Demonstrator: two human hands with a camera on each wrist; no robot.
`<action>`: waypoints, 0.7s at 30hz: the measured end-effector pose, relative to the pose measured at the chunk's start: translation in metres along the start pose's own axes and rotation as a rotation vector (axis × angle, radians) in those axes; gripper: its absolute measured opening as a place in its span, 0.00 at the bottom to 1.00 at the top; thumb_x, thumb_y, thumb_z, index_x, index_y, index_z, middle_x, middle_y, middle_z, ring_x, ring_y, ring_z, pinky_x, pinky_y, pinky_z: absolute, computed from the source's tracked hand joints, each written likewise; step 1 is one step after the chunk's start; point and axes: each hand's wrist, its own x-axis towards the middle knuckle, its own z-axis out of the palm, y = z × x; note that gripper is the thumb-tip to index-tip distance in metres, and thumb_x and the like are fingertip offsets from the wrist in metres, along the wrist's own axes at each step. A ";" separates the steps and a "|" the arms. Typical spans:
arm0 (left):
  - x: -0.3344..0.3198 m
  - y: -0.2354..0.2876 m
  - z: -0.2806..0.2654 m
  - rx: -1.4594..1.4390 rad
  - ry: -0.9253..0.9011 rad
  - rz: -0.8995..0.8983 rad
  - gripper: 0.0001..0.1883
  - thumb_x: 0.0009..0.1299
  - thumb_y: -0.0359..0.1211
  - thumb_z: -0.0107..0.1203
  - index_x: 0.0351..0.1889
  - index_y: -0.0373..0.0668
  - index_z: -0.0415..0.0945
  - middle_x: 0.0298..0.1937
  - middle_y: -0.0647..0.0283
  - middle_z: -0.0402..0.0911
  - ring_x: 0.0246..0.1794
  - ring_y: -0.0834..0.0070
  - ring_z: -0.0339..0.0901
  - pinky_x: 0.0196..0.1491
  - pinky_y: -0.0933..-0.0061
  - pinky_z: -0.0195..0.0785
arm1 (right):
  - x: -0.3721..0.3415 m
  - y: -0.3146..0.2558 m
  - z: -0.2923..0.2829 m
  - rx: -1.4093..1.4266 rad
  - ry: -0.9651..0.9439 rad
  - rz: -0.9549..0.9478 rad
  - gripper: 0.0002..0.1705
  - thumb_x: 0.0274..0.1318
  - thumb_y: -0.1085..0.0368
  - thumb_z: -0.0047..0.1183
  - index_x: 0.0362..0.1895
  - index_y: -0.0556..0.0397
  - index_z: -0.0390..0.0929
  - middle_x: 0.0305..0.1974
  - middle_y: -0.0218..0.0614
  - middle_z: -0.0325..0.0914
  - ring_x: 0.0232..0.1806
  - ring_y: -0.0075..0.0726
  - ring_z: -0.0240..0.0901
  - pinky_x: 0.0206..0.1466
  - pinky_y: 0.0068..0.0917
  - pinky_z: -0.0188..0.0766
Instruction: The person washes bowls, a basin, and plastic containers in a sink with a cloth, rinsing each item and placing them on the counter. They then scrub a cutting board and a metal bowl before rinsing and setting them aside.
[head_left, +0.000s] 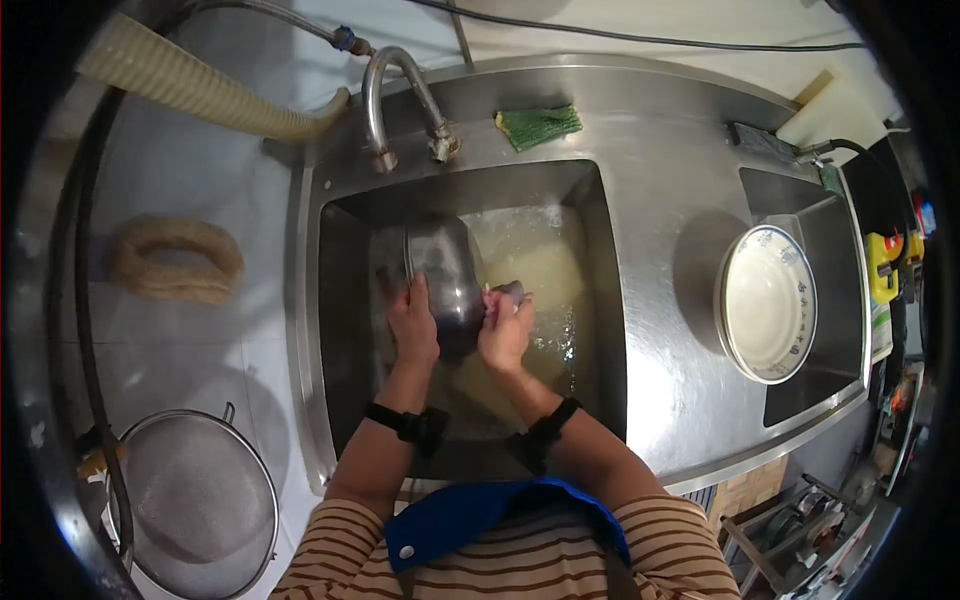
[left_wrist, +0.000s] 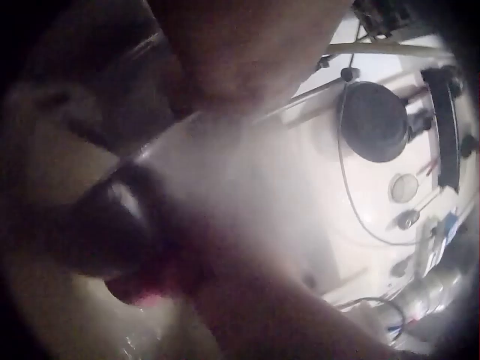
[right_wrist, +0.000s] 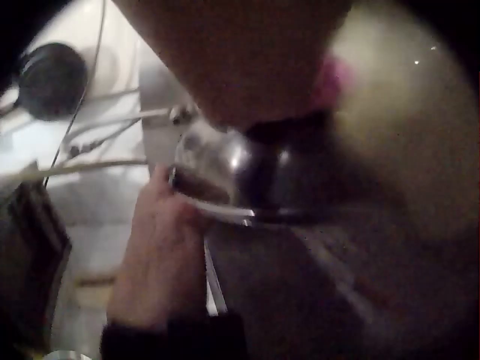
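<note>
My left hand (head_left: 412, 325) grips the rim of a shiny metal bowl (head_left: 450, 270), which is tipped on its side inside the sink (head_left: 348, 290), its rim toward the sink's left wall. The fingers of my right hand (head_left: 508, 332) are curled round a pink and purplish cloth-like thing (head_left: 490, 301) and hold it against the outside of the bowl, near the middle of the sink; exactly what it is, I cannot tell. Cloudy water (head_left: 540, 345) lies in the sink around and below the bowl. Each of my wrists has a dark band on it.

The bent metal faucet (head_left: 373, 105) stands behind the sink's back left corner, and a green scouring pad (head_left: 538, 127) lies on the counter (head_left: 660, 420) just behind the sink. To the right of the sink, stacked pale bowls (head_left: 768, 305) with blue markings sit partly over a smaller basin (head_left: 840, 375). Left of the sink are a brown ring-shaped thing (head_left: 180, 262) and, nearer to me, a round mesh strainer (head_left: 195, 490). A ribbed hose (head_left: 200, 85) runs toward the sink's back left corner.
</note>
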 end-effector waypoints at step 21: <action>-0.051 0.027 -0.067 0.081 -0.545 -0.013 0.14 0.59 0.31 0.54 0.41 0.32 0.71 0.36 0.60 0.75 0.31 0.75 0.72 0.36 0.76 0.66 | 0.037 -0.007 -0.081 -0.185 -0.445 0.076 0.16 0.46 0.58 0.49 0.43 0.40 0.73 0.47 0.46 0.64 0.51 0.52 0.58 0.53 0.37 0.57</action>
